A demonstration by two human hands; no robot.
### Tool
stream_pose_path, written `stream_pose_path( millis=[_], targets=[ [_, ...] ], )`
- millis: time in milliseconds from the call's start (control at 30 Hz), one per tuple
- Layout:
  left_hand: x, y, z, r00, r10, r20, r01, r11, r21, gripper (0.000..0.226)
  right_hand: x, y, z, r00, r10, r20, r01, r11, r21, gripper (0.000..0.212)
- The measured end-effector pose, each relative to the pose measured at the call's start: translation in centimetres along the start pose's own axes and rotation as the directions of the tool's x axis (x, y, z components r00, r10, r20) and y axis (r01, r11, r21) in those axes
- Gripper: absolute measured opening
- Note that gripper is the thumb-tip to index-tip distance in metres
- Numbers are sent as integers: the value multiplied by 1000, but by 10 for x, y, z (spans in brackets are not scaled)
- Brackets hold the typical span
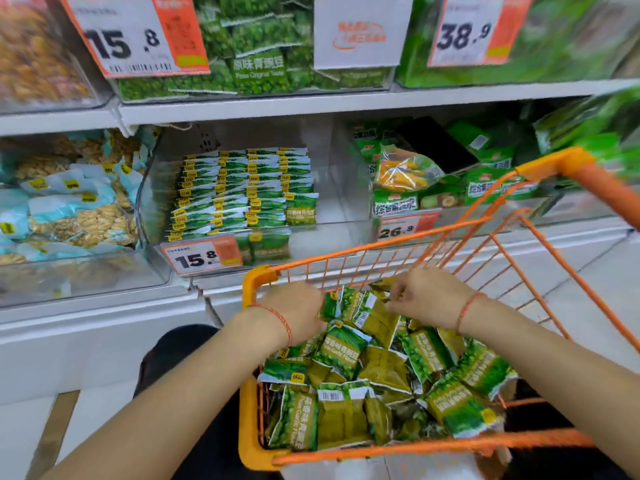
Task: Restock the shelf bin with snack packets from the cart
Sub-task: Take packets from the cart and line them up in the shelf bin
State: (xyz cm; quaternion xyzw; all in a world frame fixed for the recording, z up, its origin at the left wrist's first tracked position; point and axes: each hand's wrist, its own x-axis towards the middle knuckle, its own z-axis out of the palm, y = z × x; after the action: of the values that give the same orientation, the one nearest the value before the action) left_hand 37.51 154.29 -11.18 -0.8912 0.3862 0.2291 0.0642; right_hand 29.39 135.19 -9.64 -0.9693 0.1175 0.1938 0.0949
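An orange wire cart [398,242] stands in front of me, filled with several green garlic pea snack packets [341,351]. Both hands are down in its far end. My left hand [294,311] grips the edge of a packet [332,304] at the top of the heap. Fingers of my right hand [427,296] pinch another green packet [372,313] lying right beside it. The clear shelf bin [339,202] behind the cart holds neat rows of the same green packets [242,192] on its left side. A 15.8 price tag [202,256] hangs on its front.
A bin of pale blue nut packets [69,202] sits left of the target bin. To the right is a bin of mixed green packets [433,181]. An upper shelf [311,102] carries more green pea packets. My dark-clad knee [187,344] is below the cart's left corner.
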Motion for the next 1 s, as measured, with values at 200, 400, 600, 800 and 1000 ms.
stream_pose_path(
  millis=[200,400,600,800,1000],
  targets=[
    [18,19,19,991,-129,36,128,991,29,56,20,0,42,997,25,75,-27,999,25,51],
    [20,23,23,980,-87,-178,111,985,130,40,23,0,51,999,1,39,-5,995,97,76],
    [10,21,12,851,-52,-522,48,999,-22,37,8,13,26,991,-45,-122,82,944,319,34],
    [6,31,-5,845,-207,-493,-350,484,-802,21,-2,20,10,861,-38,-507,305,835,457,30],
    [7,34,-11,929,-200,-312,-350,-197,-916,38,-2,27,25,645,-85,-760,485,813,321,50]
  ],
)
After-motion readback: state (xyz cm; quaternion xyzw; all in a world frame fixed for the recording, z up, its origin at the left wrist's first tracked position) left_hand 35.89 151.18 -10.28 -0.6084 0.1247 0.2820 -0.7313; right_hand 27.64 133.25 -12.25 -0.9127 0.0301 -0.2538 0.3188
